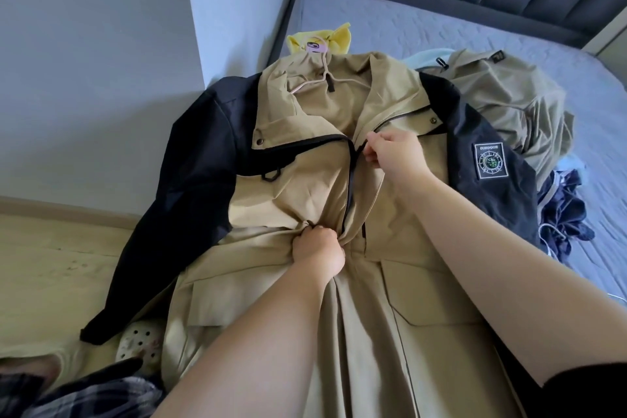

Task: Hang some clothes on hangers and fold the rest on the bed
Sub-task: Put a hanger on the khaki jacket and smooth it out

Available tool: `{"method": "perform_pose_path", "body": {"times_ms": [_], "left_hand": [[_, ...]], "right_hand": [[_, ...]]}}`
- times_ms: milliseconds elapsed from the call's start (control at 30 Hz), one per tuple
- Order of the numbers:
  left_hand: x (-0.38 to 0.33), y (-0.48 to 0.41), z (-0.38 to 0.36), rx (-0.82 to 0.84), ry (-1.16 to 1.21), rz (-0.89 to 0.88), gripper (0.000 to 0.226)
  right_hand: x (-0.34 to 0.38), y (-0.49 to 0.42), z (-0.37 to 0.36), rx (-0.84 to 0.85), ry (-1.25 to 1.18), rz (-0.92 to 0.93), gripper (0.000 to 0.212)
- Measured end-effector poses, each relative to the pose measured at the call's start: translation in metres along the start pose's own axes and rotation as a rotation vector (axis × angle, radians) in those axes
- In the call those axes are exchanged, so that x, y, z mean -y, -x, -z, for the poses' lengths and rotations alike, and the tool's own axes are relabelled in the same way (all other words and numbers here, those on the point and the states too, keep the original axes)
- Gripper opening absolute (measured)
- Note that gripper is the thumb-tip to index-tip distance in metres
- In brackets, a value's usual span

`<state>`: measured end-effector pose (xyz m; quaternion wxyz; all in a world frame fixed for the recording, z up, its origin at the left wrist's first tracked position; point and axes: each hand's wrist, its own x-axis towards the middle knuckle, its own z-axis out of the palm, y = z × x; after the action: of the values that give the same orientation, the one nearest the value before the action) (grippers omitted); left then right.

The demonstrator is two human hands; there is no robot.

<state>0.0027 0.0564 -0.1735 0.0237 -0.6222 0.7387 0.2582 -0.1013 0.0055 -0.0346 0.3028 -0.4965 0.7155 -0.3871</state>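
Across the bed [441, 37] edge lies our jacket [298, 200], hanger [325, 78] already inside. Our left hand [319, 253] fists its front low down, prob. to keep the zip [349, 187] taut; right hand [393, 156] pinches the zip pull [364, 146] w/ fingertips so we can run it up.

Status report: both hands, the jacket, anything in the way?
Right hand pinches zipper pull. Left hand grips jacket below it. Jacket on hanger. Clothes pile beside, not blocking.

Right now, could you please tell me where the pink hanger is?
In the head view, upper centre, the pink hanger sits inside the collar of the tan jacket on the bed, its hook against the yellow garment.
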Motion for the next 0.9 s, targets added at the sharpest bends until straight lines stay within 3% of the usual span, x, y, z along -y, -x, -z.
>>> {"method": "perform_pose_path", "body": {"times_ms": [100,233,400,600,733,833,900], "left_hand": [[0.0,0.001,0.0,0.0,-0.014,0.003,0.034],[0.0,0.002,0.002,0.005,-0.004,0.002,0.033],[0.001,0.003,0.009,0.039,0.035,0.001,0.032],[0.006,0.003,0.006,0.023,0.046,-0.035,0.031],[0.007,0.001,0.011,0.075,0.071,-0.023,0.032],[0.012,0.0,0.033,0.207,0.229,-0.017,0.038],[0.015,0.003,0.057,0.139,0.479,-0.017,0.048]], "right_hand": [[0.005,-0.002,0.01,0.001,0.061,0.036,0.042],[0.02,0.0,0.004,0.014,-0.044,0.005,0.042],[0.036,0.007,-0.014,-0.078,-0.089,0.066,0.038],[0.054,-0.005,-0.021,-0.205,-0.267,-0.014,0.028],[0.06,-0.003,-0.024,-0.205,-0.245,0.115,0.035],[0.052,0.001,-0.014,-0.089,-0.12,0.228,0.037],[0.052,-0.002,0.001,-0.035,-0.003,0.253,0.037]]}}
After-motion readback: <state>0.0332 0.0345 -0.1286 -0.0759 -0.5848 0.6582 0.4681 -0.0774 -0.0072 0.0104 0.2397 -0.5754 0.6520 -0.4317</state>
